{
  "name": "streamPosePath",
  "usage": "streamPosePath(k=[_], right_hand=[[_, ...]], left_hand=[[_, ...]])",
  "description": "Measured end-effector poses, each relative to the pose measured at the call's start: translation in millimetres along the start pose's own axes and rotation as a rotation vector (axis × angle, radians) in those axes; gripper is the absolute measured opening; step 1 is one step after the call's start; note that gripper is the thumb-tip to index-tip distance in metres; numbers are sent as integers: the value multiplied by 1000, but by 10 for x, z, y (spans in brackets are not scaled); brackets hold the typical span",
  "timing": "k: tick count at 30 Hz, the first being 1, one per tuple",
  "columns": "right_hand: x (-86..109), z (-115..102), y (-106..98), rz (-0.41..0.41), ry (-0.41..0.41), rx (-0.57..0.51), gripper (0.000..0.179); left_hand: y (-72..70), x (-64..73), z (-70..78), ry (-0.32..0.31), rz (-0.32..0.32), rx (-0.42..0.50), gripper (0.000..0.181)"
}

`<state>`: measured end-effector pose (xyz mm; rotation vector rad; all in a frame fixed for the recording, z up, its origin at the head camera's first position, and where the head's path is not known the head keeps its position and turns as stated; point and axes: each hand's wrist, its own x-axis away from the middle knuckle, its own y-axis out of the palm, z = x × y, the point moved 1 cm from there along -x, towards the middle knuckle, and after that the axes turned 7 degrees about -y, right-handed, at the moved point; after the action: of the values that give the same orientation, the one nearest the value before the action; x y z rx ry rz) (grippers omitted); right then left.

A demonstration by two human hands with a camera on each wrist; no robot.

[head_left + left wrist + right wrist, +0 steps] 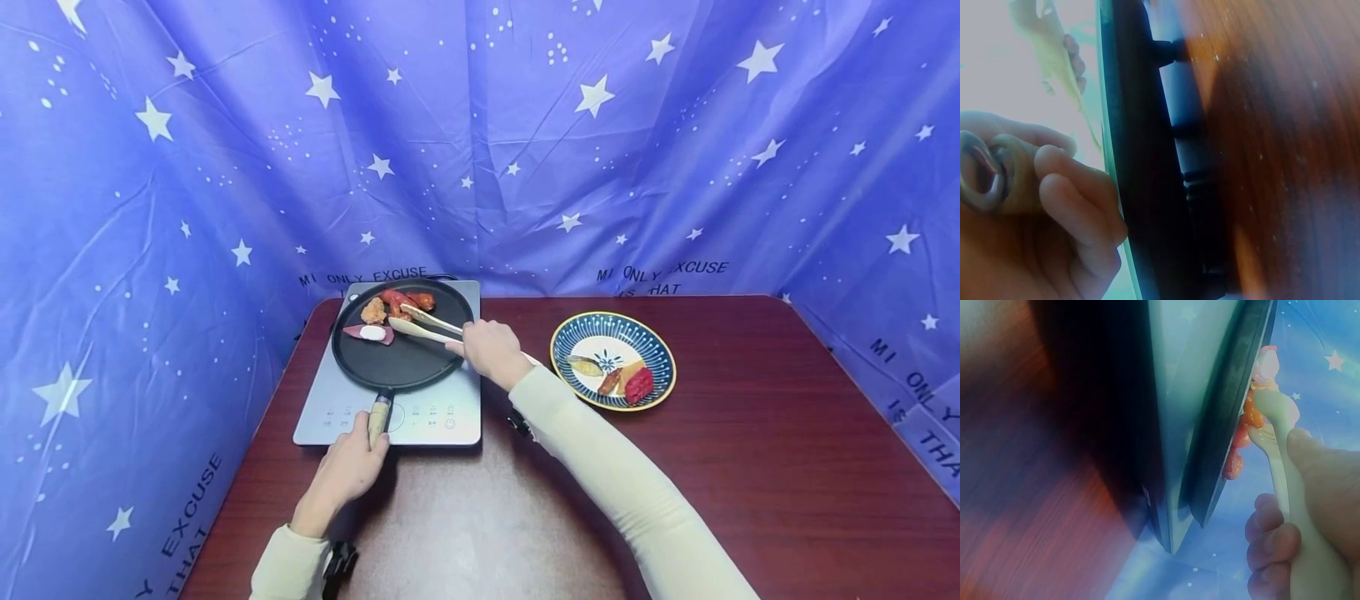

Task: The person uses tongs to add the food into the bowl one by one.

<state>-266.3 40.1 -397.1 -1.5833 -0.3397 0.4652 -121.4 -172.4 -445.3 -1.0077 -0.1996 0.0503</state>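
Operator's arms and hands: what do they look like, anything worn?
Left hand and right hand: both bare, no gloves. Long plain cream sleeves, left sleeve and right sleeve, reach about the wrists. Each wrist carries a small black device, left device and right device; markings on these too small to make out.

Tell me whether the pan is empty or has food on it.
Not empty: the pan has a golden-brown piece and a white-topped piece on its dark surface.

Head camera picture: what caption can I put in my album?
Left hand grips the pan handle; right hand holds tongs near red food.
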Motion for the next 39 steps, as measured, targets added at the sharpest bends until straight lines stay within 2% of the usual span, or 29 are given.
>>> streamPosePath(k=[12,22,33,39], right_hand=[[-50,6,19,-38,11,15,54],[-102,-34,24,-43,-3,23,54],[-127,-32,15,-13,-14,32,55],[-118,-31,4,-39,-1,26,55]], left_hand=[[2,-18,18,0,8,-12,32],[3,-15,-6,-10,2,-9,33],[12,-25,-6,-3,7,-6,34],[10,-14,-4,0,10,-6,30]])
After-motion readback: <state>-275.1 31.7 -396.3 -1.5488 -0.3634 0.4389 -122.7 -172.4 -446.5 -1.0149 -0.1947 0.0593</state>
